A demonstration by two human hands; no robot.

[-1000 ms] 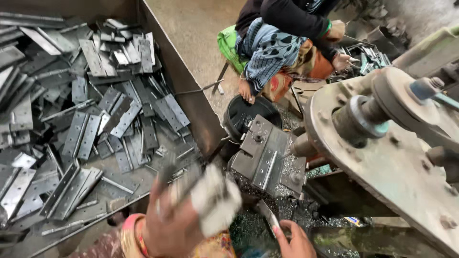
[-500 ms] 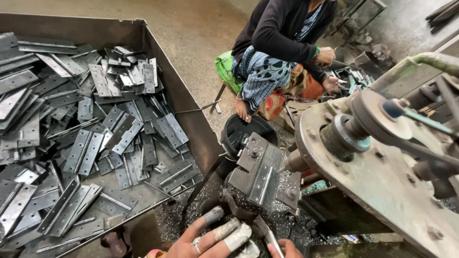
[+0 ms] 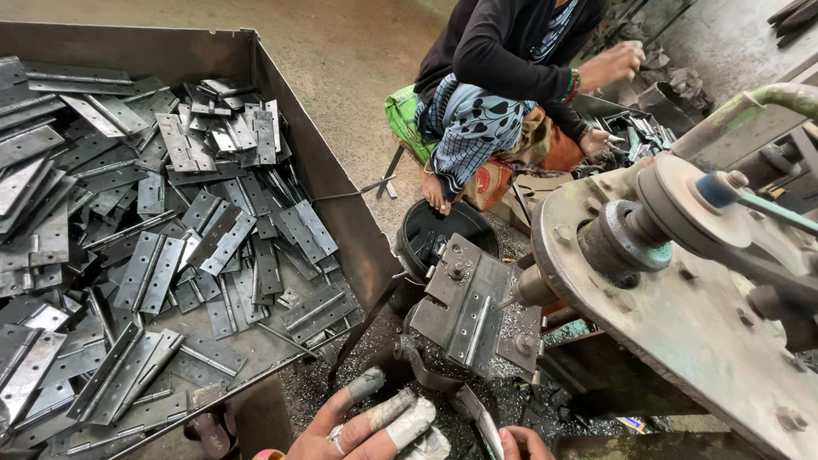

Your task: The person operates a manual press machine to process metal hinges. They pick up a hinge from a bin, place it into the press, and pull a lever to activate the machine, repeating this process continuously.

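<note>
Left hand (image 3: 371,424), fingers wrapped and spread open, lay just below the metal jig (image 3: 471,308); right hand (image 3: 521,443) pinched a hinge plate (image 3: 479,419) beside it.

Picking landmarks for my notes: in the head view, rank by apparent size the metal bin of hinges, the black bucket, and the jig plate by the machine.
1. Metal bin of hinges, by far the largest.
2 and 3. Jig plate and black bucket look alike; the plate covers part of the bucket and is nearer the camera, so unsure.

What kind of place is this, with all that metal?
Probably a small metal workshop that makes door hinges. A big metal bin is heaped with steel hinges, and a drilling machine stands over metal shavings.
</note>
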